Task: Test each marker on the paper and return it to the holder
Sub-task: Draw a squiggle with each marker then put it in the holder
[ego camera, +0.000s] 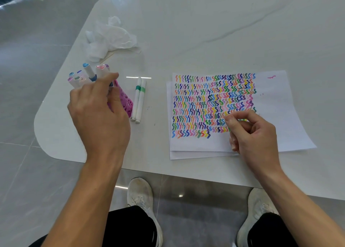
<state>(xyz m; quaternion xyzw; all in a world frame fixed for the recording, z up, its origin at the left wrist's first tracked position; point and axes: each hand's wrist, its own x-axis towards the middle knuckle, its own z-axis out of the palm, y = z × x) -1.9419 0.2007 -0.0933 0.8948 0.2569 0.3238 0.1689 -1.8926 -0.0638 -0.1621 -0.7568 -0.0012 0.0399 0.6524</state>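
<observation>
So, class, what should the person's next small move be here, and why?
Probably lift the blue-capped marker out of the pink holder: the left hand is at it, and the right hand rests on the paper with no marker visible in it.

Both forearms (89, 188) bare, black pants or shorts (128, 226) (can't tell which) over the knees, plus white lace-up sneakers (141, 200), kinda scuffed.

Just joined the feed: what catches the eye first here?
The paper, right of centre, is packed with rows of multicoloured squiggles, with the right hand resting curled on its lower part. At left, the left hand covers a pink holder bristling with markers; two white markers lie beside it.
</observation>
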